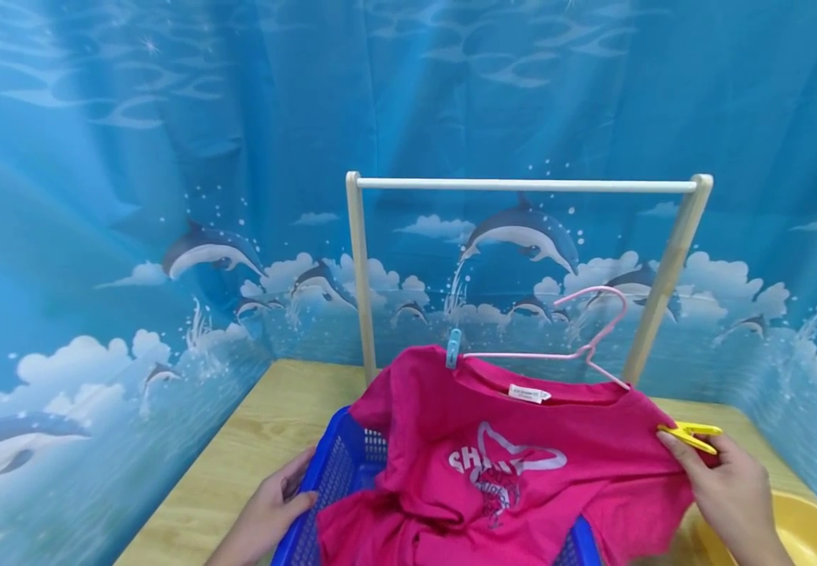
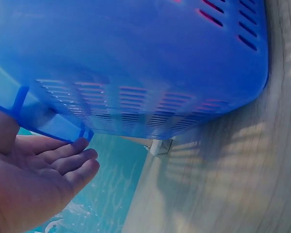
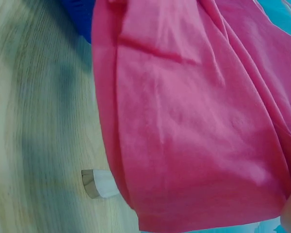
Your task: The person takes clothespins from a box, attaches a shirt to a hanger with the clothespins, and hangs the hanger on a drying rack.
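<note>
A pink T-shirt (image 1: pixel 592 448) with a silver star print drapes over a blue plastic basket (image 1: pixel 333 464). A pink hanger (image 1: pixel 521 356) sits at its neckline, its hook upward and its lower parts hidden by cloth. A light-blue clothespin (image 1: pixel 454 348) is clipped at the shoulder on the left. My right hand (image 1: pixel 734 479) pinches a yellow clothespin (image 1: pixel 691 435) at the other shoulder, its tip at the cloth. My left hand (image 1: pixel 277 503) holds the basket's left rim, with the fingers (image 2: pixel 72 162) under the rim in the left wrist view.
Behind the basket stands a rack with wooden posts (image 1: pixel 666 275) and a white rail (image 1: pixel 521 185). A yellow basin (image 1: pixel 811 527) sits at the lower right. Everything rests on a wood-grain table (image 1: pixel 238 456), with a dolphin-print curtain (image 1: pixel 408 94) around it.
</note>
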Motion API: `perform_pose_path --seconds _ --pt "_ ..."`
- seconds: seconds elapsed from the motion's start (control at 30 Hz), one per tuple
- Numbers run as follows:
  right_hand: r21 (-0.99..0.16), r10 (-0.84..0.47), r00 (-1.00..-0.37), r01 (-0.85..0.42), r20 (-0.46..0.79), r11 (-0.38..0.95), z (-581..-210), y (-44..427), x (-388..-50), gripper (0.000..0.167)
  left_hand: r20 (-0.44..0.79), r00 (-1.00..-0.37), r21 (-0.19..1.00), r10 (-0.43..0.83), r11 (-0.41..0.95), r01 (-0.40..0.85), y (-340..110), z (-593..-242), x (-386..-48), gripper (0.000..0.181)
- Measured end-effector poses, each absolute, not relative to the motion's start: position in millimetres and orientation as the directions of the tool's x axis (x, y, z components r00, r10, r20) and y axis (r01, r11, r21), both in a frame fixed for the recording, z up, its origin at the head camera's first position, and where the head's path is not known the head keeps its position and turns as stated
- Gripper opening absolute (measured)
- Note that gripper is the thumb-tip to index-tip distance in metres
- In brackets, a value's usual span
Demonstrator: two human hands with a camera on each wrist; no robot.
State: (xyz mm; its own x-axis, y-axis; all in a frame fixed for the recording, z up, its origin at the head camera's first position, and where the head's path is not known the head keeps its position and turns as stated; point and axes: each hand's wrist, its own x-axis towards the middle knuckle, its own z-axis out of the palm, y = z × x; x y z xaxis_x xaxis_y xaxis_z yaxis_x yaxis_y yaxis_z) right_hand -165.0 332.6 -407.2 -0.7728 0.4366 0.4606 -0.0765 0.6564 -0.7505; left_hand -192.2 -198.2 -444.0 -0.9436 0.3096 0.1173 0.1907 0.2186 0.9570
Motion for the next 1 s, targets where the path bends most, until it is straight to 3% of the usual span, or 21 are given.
perform_pose_path --seconds 0.2,0.57,0.8,1.0 --pt "-0.753 0.427 -0.775 -0.094 0.466 0.651 -409.3 330.9 -165.0 0.031 0.147 -0.944 0.943 0.296 0.247 0.224 -205.2 -445.5 -185.5 0.063" --pt "-0.752 0.430 -0.779 -0.080 0.457 0.654 -408.9 331.0 -165.3 0.032 0.098 -0.976 0.970 0.196 0.199 0.138 -218.8 -444.8 -185.6 0.065" --pt "-0.763 0.453 -0.810 0.012 0.372 0.647 -406.3 336.5 -163.4 0.042 0.140 -0.966 0.963 0.217 0.195 0.183 -231.5 -446.8 -188.0 0.062" --pt "-0.728 0.436 -0.821 0.035 0.370 0.684 -404.3 338.8 -163.5 0.044 0.197 -0.948 0.942 0.251 0.217 0.254 -240.8 -447.6 -189.1 0.060"
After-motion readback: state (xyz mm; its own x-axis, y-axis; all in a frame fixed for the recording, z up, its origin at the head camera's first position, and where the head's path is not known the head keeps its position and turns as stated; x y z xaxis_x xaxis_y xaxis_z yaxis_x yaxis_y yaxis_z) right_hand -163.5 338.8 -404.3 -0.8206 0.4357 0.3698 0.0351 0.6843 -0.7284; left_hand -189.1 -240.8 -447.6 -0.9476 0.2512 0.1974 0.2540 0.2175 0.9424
